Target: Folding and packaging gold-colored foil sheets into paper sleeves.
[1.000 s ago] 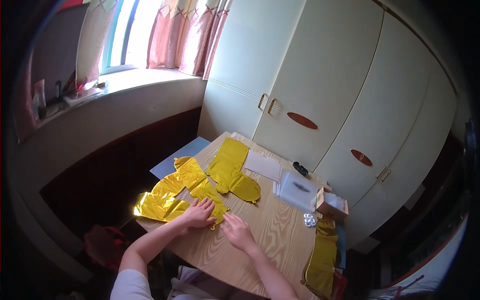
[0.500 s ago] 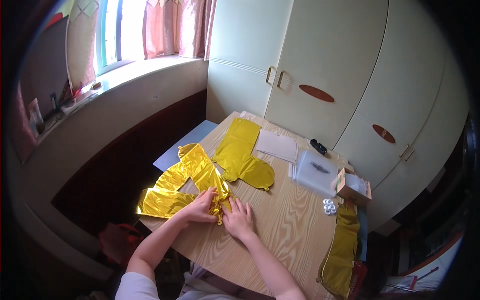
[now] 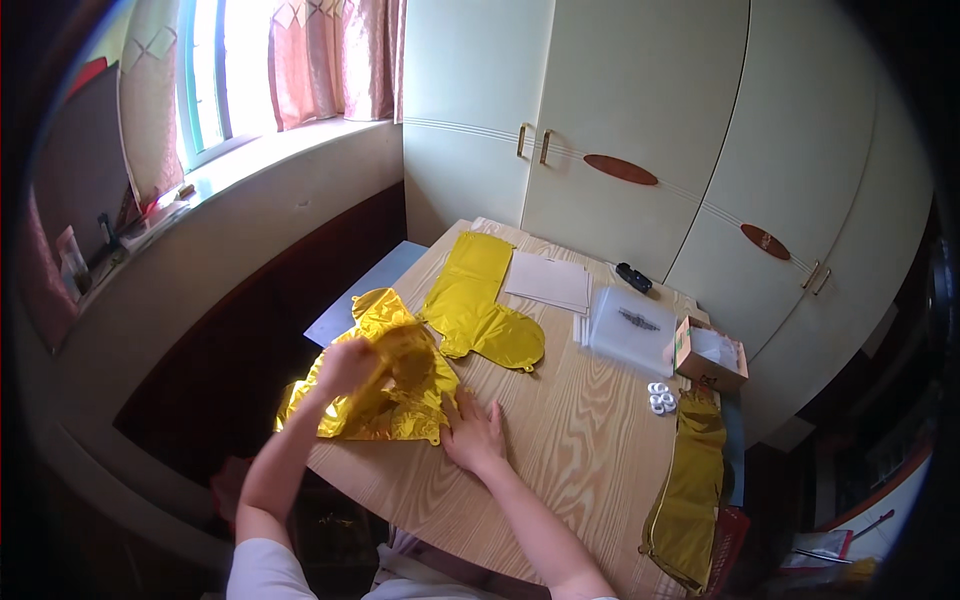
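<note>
Left hand (image 3: 352, 362) grips a crinkled gold foil balloon (image 3: 385, 385), lifting a fold; right hand (image 3: 474, 435) lies flat, fingers spread, pinning its edge to the wooden table (image 3: 580, 420).

1. Small open cardboard box (image 3: 711, 354): stands near the right edge of the wooden table (image 3: 560, 440); brown outside, with green on one side, pale contents inside.
2. Clear plastic packet (image 3: 630, 330): lies flat just left of the box; rectangular, translucent, with a small dark mark at its centre.
3. White flat sheets or envelopes (image 3: 548, 281): stacked just left of the packet, near the far table edge; rectangular, plain.
</note>
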### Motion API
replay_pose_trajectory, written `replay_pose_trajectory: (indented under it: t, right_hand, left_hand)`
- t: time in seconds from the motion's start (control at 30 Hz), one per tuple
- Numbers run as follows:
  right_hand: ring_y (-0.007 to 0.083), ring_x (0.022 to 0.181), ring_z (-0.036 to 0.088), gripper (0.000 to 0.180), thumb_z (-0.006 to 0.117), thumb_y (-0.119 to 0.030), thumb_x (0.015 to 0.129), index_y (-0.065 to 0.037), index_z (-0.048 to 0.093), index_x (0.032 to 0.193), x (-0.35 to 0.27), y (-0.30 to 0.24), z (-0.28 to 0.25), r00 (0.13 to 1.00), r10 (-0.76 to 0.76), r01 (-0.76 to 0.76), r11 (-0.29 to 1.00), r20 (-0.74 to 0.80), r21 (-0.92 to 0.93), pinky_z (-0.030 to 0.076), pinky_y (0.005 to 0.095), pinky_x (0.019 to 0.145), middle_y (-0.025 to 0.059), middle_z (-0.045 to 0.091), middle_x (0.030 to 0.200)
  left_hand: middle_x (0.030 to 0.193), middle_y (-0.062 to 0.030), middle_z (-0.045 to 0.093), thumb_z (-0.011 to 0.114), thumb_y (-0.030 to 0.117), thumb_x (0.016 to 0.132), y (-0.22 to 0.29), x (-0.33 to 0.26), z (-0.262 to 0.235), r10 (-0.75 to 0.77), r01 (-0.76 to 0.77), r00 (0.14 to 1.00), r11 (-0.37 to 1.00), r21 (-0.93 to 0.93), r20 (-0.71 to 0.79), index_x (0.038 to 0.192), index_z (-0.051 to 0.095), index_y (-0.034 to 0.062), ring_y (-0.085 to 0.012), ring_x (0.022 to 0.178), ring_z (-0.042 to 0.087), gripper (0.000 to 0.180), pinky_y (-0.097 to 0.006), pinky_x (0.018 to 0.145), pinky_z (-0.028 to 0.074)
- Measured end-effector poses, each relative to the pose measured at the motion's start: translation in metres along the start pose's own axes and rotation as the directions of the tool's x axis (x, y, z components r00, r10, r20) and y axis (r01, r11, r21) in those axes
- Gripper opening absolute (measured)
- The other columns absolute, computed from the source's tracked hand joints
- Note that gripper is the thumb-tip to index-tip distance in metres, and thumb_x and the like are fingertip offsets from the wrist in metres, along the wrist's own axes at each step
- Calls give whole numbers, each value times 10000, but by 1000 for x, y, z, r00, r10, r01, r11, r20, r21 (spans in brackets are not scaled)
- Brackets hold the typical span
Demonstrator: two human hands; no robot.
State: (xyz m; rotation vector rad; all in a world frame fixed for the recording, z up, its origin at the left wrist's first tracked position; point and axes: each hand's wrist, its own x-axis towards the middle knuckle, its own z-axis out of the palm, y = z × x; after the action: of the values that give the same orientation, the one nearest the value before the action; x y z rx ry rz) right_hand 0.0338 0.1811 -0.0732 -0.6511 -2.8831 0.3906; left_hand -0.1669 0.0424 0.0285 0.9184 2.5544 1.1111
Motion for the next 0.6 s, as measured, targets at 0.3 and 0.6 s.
replay_pose_trajectory:
  t: [0.3, 0.6]
  right_hand:
    - [230, 1475, 207, 631, 340, -532, 984, -199, 314, 1520, 1, -12, 0, 997, -31, 36, 997, 75, -65, 81, 571, 1180, 86, 252, 1591]
    - [219, 1490, 151, 687, 334, -589, 971, -215, 253, 1543, 1, -12, -3, 992, -5, 17, 995, 123, -97, 47, 551, 1190, 77, 205, 1607]
  left_hand:
    - [812, -218, 681, 650, 193, 850, -113, 110, -171, 296, -67, 744, 925, 374, -599, 909, 657, -29, -344, 777, 691, 230, -402, 669, 508]
    - [927, -182, 707, 637, 280, 875, -114, 134, -214, 273, -58, 624, 951, 305, -732, 962, 697, 53, -383, 891, 676, 250, -449, 787, 532]
